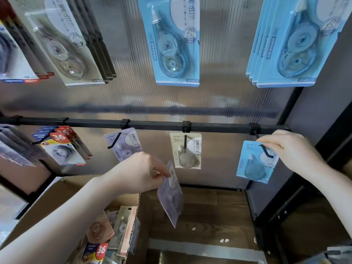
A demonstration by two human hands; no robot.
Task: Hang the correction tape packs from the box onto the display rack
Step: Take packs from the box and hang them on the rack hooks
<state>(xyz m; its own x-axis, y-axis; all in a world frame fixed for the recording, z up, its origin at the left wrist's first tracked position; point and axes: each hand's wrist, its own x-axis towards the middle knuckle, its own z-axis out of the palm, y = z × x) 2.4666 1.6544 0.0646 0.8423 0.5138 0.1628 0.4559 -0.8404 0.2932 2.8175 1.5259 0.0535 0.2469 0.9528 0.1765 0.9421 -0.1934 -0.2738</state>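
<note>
Pinching a lavender pack (170, 193) by its top edge, our left hand (139, 174) dangles it above the open box (57, 191), below the lower rail (152, 125); our right hand (289, 149) grips the top of a blue pack (251, 164) at the rightmost hook (265, 149). Going left to right, we judge these packs light, stiff card with a slick plastic blister, so the best hold is the card's top beside the hang hole, not the bubble. Count on the lower rail: one stack of red-and-blue "36" packs (61, 147), one lavender hung pack (125, 143), one beige pack (187, 151), then the blue one. Upper row: four hanging groups in view. Several more packs lie in the box, number unclear.
</note>
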